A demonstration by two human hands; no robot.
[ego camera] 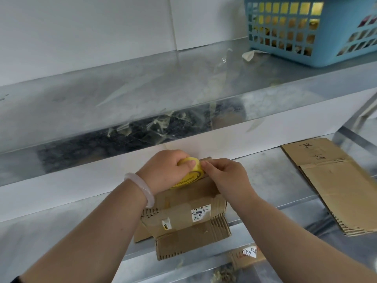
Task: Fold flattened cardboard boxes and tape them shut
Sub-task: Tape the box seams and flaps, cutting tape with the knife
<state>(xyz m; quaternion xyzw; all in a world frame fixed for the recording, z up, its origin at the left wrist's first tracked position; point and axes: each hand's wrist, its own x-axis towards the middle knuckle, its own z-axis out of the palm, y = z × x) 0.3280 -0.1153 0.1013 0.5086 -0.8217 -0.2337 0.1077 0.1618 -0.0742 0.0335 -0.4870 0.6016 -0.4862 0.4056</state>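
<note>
While the left hand (163, 168) grips the tape roll (192, 177) over the centre-frame box (183, 223), the right hand (226, 178) pinches its end: taping seems to be starting, and next a strip must be pulled free.

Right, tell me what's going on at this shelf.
A person is taping a brown cardboard box on the metal shelf. The left grip holds a yellow roll of tape at the box's far edge; the right grip pinches at the roll, apparently freeing its end. A flattened cardboard sheet lies to the right.
</note>
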